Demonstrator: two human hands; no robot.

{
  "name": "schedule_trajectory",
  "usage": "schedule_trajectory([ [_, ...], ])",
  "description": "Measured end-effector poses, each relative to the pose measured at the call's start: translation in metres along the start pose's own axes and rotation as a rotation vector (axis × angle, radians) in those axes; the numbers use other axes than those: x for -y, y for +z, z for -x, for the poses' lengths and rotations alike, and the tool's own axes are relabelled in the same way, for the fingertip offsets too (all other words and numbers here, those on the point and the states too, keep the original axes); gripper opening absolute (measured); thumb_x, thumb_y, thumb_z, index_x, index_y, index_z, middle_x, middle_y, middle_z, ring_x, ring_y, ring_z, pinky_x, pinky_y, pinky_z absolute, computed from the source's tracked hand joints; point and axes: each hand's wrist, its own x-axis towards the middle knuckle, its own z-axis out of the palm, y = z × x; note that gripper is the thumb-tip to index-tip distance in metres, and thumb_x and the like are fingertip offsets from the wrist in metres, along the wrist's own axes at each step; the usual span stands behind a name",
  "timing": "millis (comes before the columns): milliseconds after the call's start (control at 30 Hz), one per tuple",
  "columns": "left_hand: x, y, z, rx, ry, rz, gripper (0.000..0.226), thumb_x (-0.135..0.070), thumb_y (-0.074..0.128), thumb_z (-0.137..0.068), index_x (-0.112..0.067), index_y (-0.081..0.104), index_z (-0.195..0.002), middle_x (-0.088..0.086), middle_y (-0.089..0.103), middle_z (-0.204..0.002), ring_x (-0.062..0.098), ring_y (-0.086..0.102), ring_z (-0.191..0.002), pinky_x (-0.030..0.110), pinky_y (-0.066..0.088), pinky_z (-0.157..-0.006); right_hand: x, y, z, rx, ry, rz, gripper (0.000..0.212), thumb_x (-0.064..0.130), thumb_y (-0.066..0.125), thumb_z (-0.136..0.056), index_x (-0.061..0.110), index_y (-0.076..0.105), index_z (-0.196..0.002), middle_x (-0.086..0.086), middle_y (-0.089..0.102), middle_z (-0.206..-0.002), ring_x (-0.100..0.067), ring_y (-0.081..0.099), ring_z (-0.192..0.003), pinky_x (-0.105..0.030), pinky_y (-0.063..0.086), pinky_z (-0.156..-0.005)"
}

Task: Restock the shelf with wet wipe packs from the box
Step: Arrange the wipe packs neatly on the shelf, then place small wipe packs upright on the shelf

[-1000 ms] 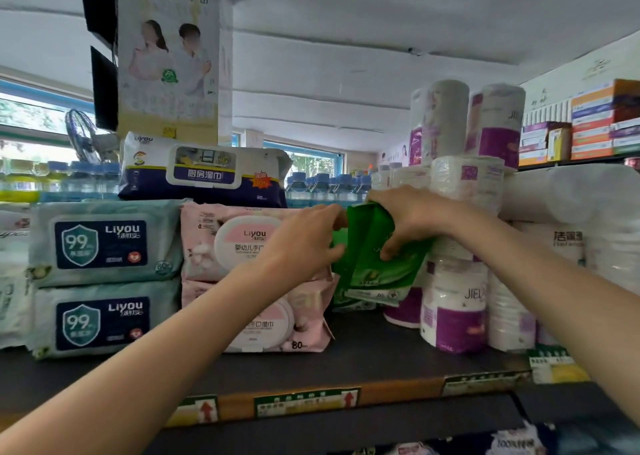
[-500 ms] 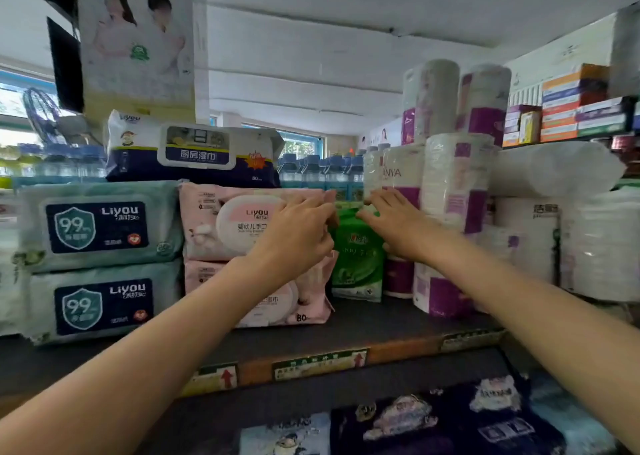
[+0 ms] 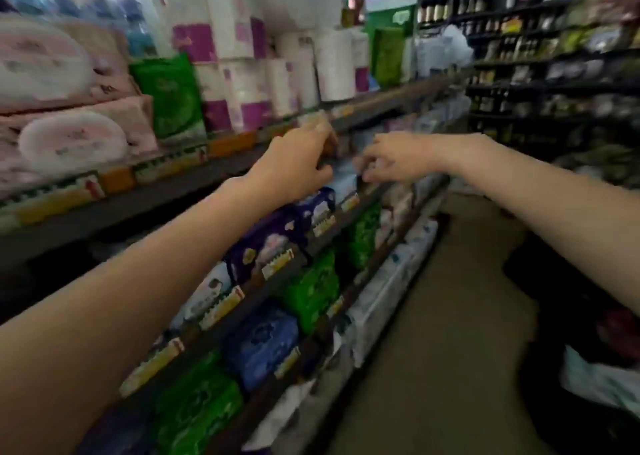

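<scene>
- Wet wipe packs: the green pack [image 3: 175, 98] stands upright on the top shelf [image 3: 166, 174], between the pink packs [image 3: 72, 139] to its left and the purple-banded paper rolls [image 3: 239, 87] to its right. It looks placed.
- View is motion-blurred, so fine detail is unreliable.
- Nearest: both my forearms reach forward over the lower shelves, which hold purple, blue and green soft packs [image 3: 308, 292]. I can't read what those are.
- Left hand [image 3: 298, 164]: in front of the top shelf's edge strip, fingers loosely curled. I see nothing in it. Whether it touches the edge, can't tell.
- Right hand [image 3: 391, 158]: just beside the left, apart from it, fingers loosely bent and spread. It also looks empty.
- The box isn't identifiable here. The dark shapes on the floor at right are too blurred to name.
- Handling, my judgement: these packs are soft film pouches, light to moderate in weight and squashy. The film is likely a bit slick.
- Best hold is across the body, thumb on one broad face and fingers on the other. Avoid the flap or lid sticker.
- They slump when stood on edge, so wedge each one against a neighbour like the green one is.
- Farther back: taller roll stacks, a green hanging display [image 3: 388, 46], then dark shelving of bottles across the aisle.
- Next step, likely: fetch another pack from the box.
</scene>
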Motion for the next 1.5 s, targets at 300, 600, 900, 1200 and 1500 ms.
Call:
schedule_trajectory([
  [300,-0.23,0.183,0.078,0.583,0.36,0.267,0.036,-0.02,0.056,-0.087,-0.012,0.05,-0.121,0.005,0.062,-0.117,0.023,0.058,-0.111,0.037,0.044,-0.095,-0.084,0.161,0.325,0.557,0.598,-0.277,0.032,0.026,0.051,-0.093,0.009,0.059,-0.119,-0.008,0.063,-0.118,-0.024,0.058,-0.111,-0.023,0.04,-0.083],
  [600,-0.424,0.327,0.17,0.959,0.609,0.254,0.038,-0.017,0.053,-0.089,-0.009,0.045,-0.125,0.011,0.057,-0.124,0.028,0.056,-0.112,0.038,0.045,-0.092,-0.094,0.326,0.596,0.85,1.015,-0.742,0.028,0.018,0.053,-0.092,-0.003,0.057,-0.11,-0.017,0.055,-0.107,-0.037,0.053,-0.11,-0.028,0.035,-0.07],
  [900,-0.488,0.444,0.225,0.875,0.277,0.342,0.03,-0.014,0.048,-0.091,-0.009,0.052,-0.12,0.012,0.061,-0.118,0.03,0.06,-0.105,0.038,0.048,-0.087,-0.099,0.516,0.63,0.519,1.081,-0.777,0.02,0.013,0.051,-0.091,0.003,0.065,-0.101,-0.017,0.065,-0.105,-0.033,0.061,-0.1,-0.039,0.05,-0.086],
  [1200,-0.483,0.544,0.26,0.754,0.329,0.436,0.035,-0.013,0.04,-0.083,-0.005,0.058,-0.111,0.012,0.063,-0.109,0.031,0.062,-0.097,0.04,0.051,-0.083,-0.096,0.677,0.57,0.692,0.788,-0.356,0.031,0.007,0.052,-0.088,0.012,0.055,-0.119,-0.012,0.059,-0.118,-0.029,0.051,-0.114,-0.037,0.038,-0.093],
  [1500,-0.491,0.546,0.261,0.995,0.414,0.399,0.059,-0.011,0.055,-0.086,-0.015,0.03,-0.14,0.005,0.037,-0.141,0.025,0.04,-0.125,0.035,0.035,-0.103,-0.134,0.644,0.581,0.428,0.739,-0.712,0.011,0.006,0.057,-0.086,0.016,0.06,-0.087,-0.009,0.053,-0.108,-0.029,0.049,-0.108,-0.037,0.039,-0.092],
])
